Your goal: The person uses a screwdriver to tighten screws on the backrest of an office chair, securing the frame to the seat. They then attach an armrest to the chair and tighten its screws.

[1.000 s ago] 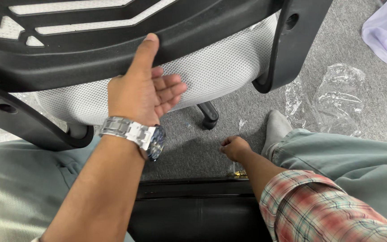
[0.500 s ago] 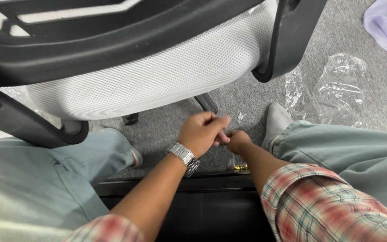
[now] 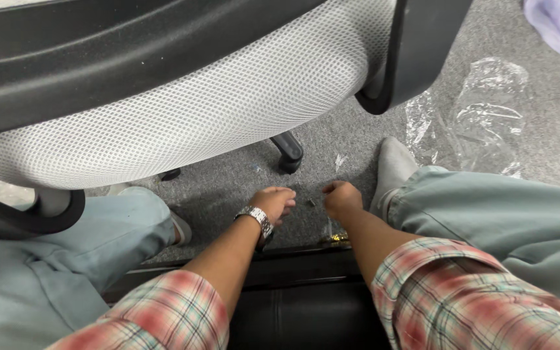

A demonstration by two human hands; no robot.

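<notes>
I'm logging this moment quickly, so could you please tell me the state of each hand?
Left hand: fingers curled down by the grey carpet; any hold cannot be told.
Right hand: closed in a loose fist; contents cannot be told.

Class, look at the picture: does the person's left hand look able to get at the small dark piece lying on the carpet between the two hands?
Probably yes. The left hand hangs low over the grey carpet, just beside the small dark piece, with nothing between them; the right hand is on the far side.
</notes>
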